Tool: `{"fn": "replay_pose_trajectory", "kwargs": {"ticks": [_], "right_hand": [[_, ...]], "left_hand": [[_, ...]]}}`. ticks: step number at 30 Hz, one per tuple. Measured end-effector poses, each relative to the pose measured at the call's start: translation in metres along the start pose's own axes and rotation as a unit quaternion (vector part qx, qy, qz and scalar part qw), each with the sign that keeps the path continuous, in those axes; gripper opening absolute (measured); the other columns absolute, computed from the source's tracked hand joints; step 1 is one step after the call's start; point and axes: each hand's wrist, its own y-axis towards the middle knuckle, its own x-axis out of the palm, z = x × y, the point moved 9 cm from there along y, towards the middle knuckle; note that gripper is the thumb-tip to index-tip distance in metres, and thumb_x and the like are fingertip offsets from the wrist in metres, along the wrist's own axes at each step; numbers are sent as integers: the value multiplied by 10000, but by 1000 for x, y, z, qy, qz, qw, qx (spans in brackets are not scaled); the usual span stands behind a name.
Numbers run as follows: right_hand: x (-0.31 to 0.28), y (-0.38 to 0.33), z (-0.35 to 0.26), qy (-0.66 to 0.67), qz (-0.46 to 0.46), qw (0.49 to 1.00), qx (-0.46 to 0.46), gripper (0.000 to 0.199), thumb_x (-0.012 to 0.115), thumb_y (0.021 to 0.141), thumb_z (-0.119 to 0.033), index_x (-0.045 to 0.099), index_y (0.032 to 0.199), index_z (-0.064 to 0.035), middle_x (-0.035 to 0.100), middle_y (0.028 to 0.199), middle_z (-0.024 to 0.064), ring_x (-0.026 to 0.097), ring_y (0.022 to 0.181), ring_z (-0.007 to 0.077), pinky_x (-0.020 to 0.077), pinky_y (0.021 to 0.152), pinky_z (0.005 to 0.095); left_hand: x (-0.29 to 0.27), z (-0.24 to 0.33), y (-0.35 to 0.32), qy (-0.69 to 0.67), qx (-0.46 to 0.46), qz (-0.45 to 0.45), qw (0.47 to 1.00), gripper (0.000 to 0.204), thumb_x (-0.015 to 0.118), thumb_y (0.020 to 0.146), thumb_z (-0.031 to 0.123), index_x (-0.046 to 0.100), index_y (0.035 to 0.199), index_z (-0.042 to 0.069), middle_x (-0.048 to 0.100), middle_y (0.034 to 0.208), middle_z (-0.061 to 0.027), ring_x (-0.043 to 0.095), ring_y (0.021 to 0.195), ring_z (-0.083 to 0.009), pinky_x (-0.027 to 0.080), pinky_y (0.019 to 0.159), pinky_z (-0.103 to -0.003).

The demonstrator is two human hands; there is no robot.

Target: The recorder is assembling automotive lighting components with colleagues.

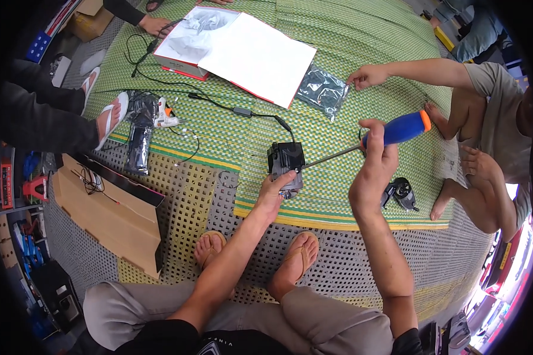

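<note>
Seated on a green woven mat point(349, 35), a person steadies a small black device point(286, 161) with the left hand point(276, 190), fingers pressed on its near edge and thumb alongside rather than wrapped round it, while the right hand point(373, 171) is closed firmly around the blue handle of a screwdriver point(397, 130) with an orange cap. The tool's metal shaft slants down and left, its tip at the device's right side. The device sits near the mat's front edge, just ahead of the person's sandalled feet, with a black cable point(243, 111) running from it toward the upper left. Beyond it lies an open white box point(237, 44) with red edges, its flap folded flat, a shallow tray of pale wrapping at its left end. Just right of the box, a dark shiny plastic bag point(321, 90) lies flat, its corner pinched by another person's hand point(366, 76). A small black part point(401, 193) rests on the mat right of the working hands. At left, a flattened brown cardboard sheet point(109, 213) with a black strip along its upper edge lies on the perforated floor matting, and a long dark plastic packet point(139, 133) lies beside a white glue gun point(163, 114). A brown carton point(92, 18) stands at the upper left corner.
</note>
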Motion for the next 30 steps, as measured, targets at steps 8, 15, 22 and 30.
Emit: {"fn": "replay_pose_trajectory", "kwargs": {"ticks": [8,15,22,30], "right_hand": [[-34,1,-31,-138,83,982,-97,807,856,833,-255,356,1414,-2,547,969,64,591,877,139,495,743,289],[-61,12,-9,-84,67,994,-17,688,784,887,-165,371,1398,37,608,1103,133,623,820,162,525,734,293],[-61,12,-63,-190,11,976,-109,514,776,858,-190,514,1262,-12,621,929,100,609,711,196,500,663,347],[-45,21,-70,-435,-112,891,-59,314,678,941,-295,590,871,-1,563,631,122,548,551,240,403,548,401]], "left_hand": [[-9,-4,7,17,37,45,998,457,821,827,349,620,1137,79,664,1001,-35,646,930,-130,511,867,-318],[-27,-21,17,47,43,64,996,591,868,766,341,647,1229,47,698,1117,-35,653,961,-142,523,877,-297],[-23,-9,19,75,38,34,996,509,827,822,377,669,1209,87,711,1086,-26,658,982,-142,494,905,-311],[-39,-2,15,118,2,25,993,513,808,845,353,636,1235,67,693,1124,-43,665,1005,-157,509,920,-321]]}}
